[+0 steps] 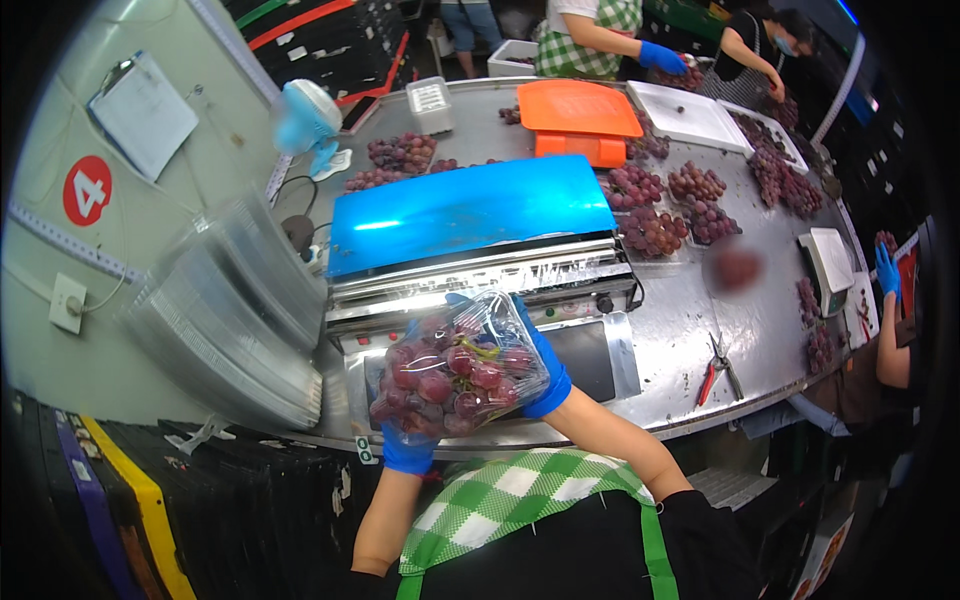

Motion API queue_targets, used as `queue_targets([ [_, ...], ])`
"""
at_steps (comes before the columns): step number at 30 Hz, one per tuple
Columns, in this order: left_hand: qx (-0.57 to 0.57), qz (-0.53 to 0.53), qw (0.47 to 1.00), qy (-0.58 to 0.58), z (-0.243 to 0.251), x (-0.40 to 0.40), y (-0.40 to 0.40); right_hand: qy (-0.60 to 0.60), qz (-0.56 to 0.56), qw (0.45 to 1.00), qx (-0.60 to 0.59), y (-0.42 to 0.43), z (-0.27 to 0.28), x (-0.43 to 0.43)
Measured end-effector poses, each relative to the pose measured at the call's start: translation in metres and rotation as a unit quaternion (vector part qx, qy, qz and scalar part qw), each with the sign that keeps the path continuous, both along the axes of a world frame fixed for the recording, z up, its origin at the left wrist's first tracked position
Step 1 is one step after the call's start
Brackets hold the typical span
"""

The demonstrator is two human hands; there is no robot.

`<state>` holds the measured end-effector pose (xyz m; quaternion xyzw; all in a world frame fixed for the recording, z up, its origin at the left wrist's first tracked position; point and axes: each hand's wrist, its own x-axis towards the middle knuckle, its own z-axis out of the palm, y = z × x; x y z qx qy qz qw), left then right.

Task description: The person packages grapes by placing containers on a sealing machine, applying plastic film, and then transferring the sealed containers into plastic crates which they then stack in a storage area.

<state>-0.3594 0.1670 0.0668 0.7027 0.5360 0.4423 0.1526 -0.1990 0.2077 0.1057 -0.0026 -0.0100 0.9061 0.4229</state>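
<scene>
Between my two blue-gloved hands is a clear tray of red grapes [450, 375], with plastic film stretched over it and bunched near its far end. My left hand [409, 450] grips the near left end from below; the tray hides most of its fingers. On the right side my right hand [546, 371] holds the tray, its fingers partly behind the film. Just beyond the tray stands a film wrapping machine [480, 289] with a blue lid [472, 214] and a metal front. Its dark flat plate [577, 360] lies partly under the held tray.
Stacked clear plastic trays [240, 322] stand at the left by the wall. Red-handled pruning shears [718, 371] lie on the metal table [660, 360]. Grape bunches [649, 210], an orange scale [577, 116] and a small blue fan [307, 120] sit farther back. Co-workers handle grapes beyond.
</scene>
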Motion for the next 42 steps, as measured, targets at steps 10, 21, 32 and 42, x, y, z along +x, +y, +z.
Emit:
queue_targets([
  [10, 0.053, 0.217, 0.964, 0.147, -0.005, -0.053, -0.062, -0.153, 0.294, 0.923, 0.197, 0.049, 0.004, -0.083],
  [21, -0.078, 0.223, 0.971, 0.017, -0.063, -0.076, -0.12, -0.479, -0.165, 0.093, 0.857, 0.11, 0.16, -0.315],
  [32, -0.122, 0.226, 0.956, -0.142, -0.027, -0.095, -0.086, -0.658, -0.045, 0.175, 0.731, 0.131, 0.159, -0.373],
  [42, -0.142, 0.159, 0.96, -0.181, -0.003, -0.111, -0.05, -0.519, -0.579, 0.334, 0.533, 0.157, 0.157, -0.21],
])
